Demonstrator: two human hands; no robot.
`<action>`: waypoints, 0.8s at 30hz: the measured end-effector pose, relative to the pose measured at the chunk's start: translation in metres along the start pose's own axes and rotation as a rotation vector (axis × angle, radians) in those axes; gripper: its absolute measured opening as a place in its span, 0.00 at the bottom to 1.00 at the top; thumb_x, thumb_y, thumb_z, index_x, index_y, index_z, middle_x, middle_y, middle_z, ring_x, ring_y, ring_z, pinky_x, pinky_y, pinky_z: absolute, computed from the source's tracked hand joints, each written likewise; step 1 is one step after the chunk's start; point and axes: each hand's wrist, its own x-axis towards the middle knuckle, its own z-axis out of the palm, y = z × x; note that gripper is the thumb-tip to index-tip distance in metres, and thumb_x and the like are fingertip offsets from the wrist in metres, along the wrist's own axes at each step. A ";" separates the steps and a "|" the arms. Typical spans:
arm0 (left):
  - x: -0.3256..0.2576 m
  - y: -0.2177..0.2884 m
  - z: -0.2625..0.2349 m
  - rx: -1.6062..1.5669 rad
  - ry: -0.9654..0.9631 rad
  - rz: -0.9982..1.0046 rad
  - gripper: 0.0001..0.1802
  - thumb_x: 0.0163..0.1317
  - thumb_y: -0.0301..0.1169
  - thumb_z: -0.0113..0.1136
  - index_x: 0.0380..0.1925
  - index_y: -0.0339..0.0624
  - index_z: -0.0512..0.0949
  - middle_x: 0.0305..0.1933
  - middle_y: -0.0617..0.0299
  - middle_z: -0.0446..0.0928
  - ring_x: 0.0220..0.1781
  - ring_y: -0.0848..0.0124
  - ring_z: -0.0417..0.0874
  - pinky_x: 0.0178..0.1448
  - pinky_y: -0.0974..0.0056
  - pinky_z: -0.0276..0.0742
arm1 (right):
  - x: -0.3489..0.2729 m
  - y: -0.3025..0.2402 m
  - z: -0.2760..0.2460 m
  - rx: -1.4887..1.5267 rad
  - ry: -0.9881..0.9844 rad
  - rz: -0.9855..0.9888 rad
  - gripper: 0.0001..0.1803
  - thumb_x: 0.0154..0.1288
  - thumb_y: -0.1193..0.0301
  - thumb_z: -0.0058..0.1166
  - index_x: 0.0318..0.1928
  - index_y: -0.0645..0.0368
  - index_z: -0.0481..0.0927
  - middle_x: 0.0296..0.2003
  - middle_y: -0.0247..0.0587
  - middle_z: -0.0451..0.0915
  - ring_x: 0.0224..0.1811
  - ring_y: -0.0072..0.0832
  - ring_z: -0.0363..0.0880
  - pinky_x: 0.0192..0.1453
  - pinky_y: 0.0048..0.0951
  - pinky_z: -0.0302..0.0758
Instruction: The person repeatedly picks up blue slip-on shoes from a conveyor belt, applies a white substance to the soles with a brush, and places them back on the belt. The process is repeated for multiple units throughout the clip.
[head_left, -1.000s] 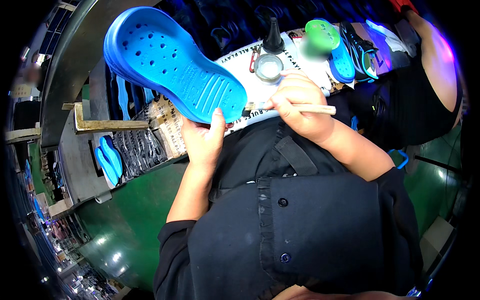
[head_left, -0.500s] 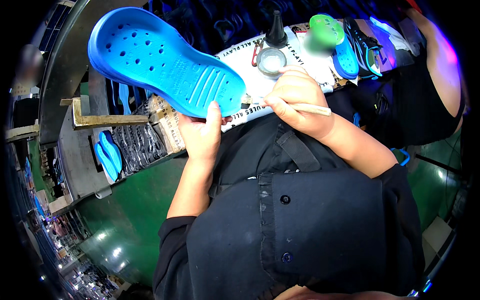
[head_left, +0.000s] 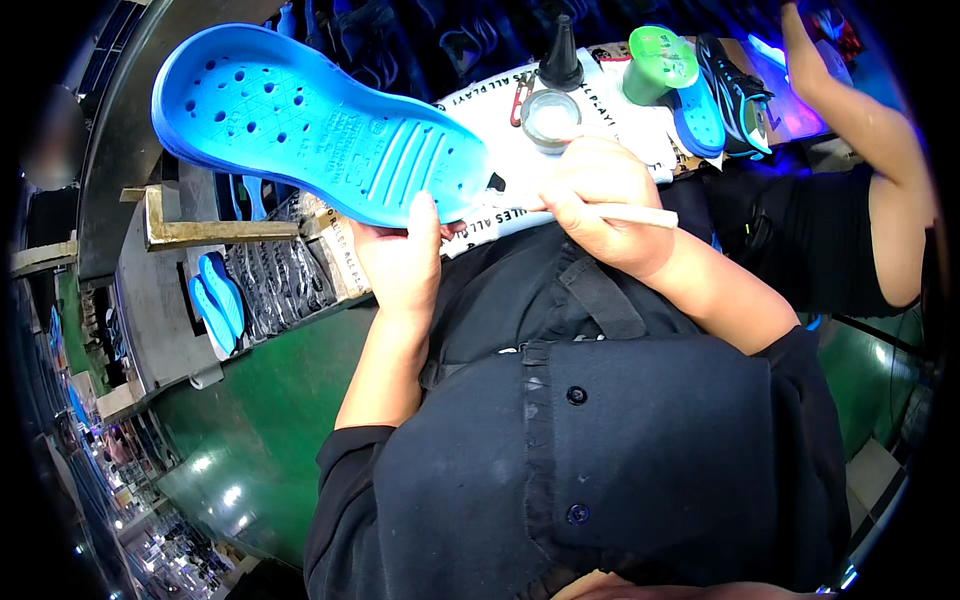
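Observation:
My left hand [head_left: 401, 262] grips a bright blue shoe sole [head_left: 330, 150] by its narrower end, thumb on the upper face and fingers underneath. The sole has round holes in its wide part and ribbed grooves nearer my thumb. In my right hand [head_left: 607, 200] is a brush [head_left: 645, 214] with a pale wooden handle. Its head is at the narrow end's edge; whether it touches is unclear. Just beyond that hand, a round dish [head_left: 551, 121] with whitish contents rests on white printed sheeting [head_left: 497, 110]. A black cone-shaped bottle [head_left: 562, 62] stands behind the dish.
A green container [head_left: 660, 66], another blue sole [head_left: 698, 118] and a black shoe [head_left: 735, 95] sit to the right. A co-worker's arm [head_left: 850, 105] reaches in beyond them. On the left are a wooden bracket [head_left: 215, 232] and a pair of blue pieces [head_left: 216, 302].
The sole has shifted slightly left. My right hand and the brush have moved a little right, and the handle lies flatter. The co-worker's arm at the right has changed position.

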 end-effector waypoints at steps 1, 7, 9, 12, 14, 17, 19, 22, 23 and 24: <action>0.000 0.000 0.001 -0.004 0.012 0.005 0.18 0.61 0.26 0.56 0.48 0.29 0.65 0.39 0.47 0.76 0.23 0.67 0.79 0.25 0.66 0.79 | 0.000 0.002 -0.004 0.011 0.000 -0.009 0.08 0.58 0.73 0.53 0.23 0.60 0.81 0.20 0.36 0.78 0.24 0.31 0.75 0.40 0.33 0.67; 0.000 -0.001 0.006 -0.051 0.029 -0.024 0.19 0.61 0.26 0.56 0.50 0.30 0.64 0.41 0.47 0.76 0.24 0.66 0.80 0.24 0.67 0.79 | -0.003 0.007 -0.011 0.047 0.024 0.017 0.08 0.59 0.74 0.54 0.25 0.61 0.81 0.21 0.37 0.79 0.23 0.31 0.74 0.35 0.30 0.66; 0.001 -0.001 0.006 -0.063 0.030 -0.030 0.20 0.61 0.26 0.56 0.50 0.30 0.63 0.42 0.47 0.76 0.25 0.66 0.80 0.24 0.67 0.79 | 0.001 0.006 -0.005 0.069 0.083 -0.006 0.08 0.60 0.74 0.53 0.25 0.62 0.81 0.22 0.37 0.80 0.23 0.31 0.75 0.35 0.30 0.67; 0.000 -0.002 0.005 -0.058 0.042 -0.046 0.21 0.61 0.25 0.56 0.51 0.31 0.62 0.43 0.47 0.75 0.26 0.66 0.80 0.24 0.67 0.79 | 0.001 0.003 0.000 0.045 0.005 0.025 0.09 0.61 0.73 0.52 0.26 0.62 0.81 0.22 0.37 0.80 0.24 0.32 0.75 0.36 0.30 0.67; 0.000 -0.005 0.001 -0.036 0.036 -0.064 0.22 0.61 0.25 0.56 0.52 0.31 0.62 0.43 0.47 0.75 0.26 0.66 0.80 0.23 0.67 0.79 | 0.000 0.004 -0.003 0.050 -0.009 0.013 0.09 0.62 0.73 0.53 0.26 0.62 0.81 0.22 0.37 0.80 0.24 0.31 0.75 0.37 0.31 0.68; 0.001 -0.002 0.002 -0.074 0.016 -0.078 0.21 0.61 0.26 0.55 0.52 0.33 0.62 0.43 0.48 0.75 0.26 0.66 0.80 0.24 0.67 0.79 | -0.005 0.007 -0.010 0.072 -0.002 0.035 0.09 0.62 0.72 0.53 0.26 0.62 0.81 0.23 0.37 0.80 0.25 0.32 0.75 0.38 0.30 0.68; 0.002 0.003 0.005 -0.146 0.072 -0.116 0.21 0.61 0.26 0.54 0.52 0.34 0.62 0.43 0.48 0.75 0.25 0.66 0.80 0.24 0.67 0.79 | -0.005 0.006 -0.010 0.094 0.026 0.057 0.09 0.62 0.72 0.53 0.26 0.63 0.81 0.23 0.38 0.80 0.26 0.32 0.75 0.38 0.30 0.68; 0.003 0.002 0.003 -0.223 0.077 -0.169 0.20 0.61 0.26 0.54 0.52 0.35 0.62 0.42 0.49 0.75 0.24 0.66 0.79 0.24 0.67 0.78 | -0.001 0.002 -0.009 0.093 0.068 0.066 0.10 0.62 0.72 0.53 0.26 0.63 0.81 0.23 0.39 0.79 0.26 0.32 0.74 0.38 0.30 0.68; 0.003 0.001 0.002 -0.243 0.066 -0.186 0.20 0.62 0.26 0.54 0.52 0.35 0.62 0.42 0.50 0.75 0.24 0.66 0.79 0.24 0.66 0.78 | -0.001 0.003 -0.007 0.070 0.065 0.057 0.10 0.63 0.72 0.52 0.26 0.63 0.81 0.23 0.39 0.79 0.27 0.32 0.74 0.38 0.30 0.68; 0.003 0.001 0.002 -0.244 0.064 -0.190 0.20 0.61 0.26 0.54 0.52 0.35 0.62 0.42 0.50 0.75 0.24 0.66 0.79 0.24 0.67 0.78 | -0.002 0.004 -0.004 0.047 0.062 0.047 0.11 0.63 0.72 0.52 0.26 0.63 0.81 0.22 0.39 0.79 0.27 0.32 0.73 0.37 0.30 0.68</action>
